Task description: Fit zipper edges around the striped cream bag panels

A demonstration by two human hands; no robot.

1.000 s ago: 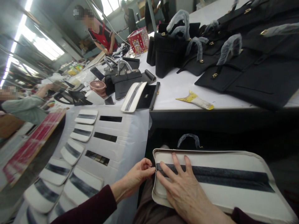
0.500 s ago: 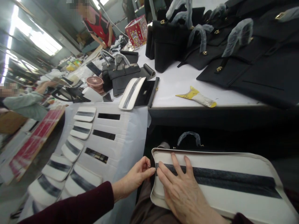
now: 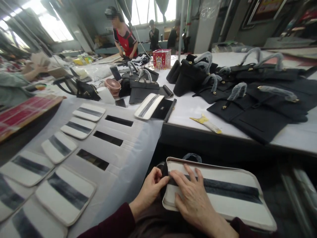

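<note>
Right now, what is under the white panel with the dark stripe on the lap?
Under the panel, black material shows at the edge, and a plastic-wrapped handle behind; the rest is covered.

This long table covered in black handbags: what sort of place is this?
Probably a handbag workshop: black handbags with plastic-wrapped handles, rows of cream-and-black striped panels on a sheet, and a worker in a red apron.

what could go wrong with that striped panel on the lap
The white striped panel rests on the lap with the right hand lying flat on it, so it might slide off. The left hand pinches black material at its end; rubbing there could perhaps mark the pale surface.
</note>
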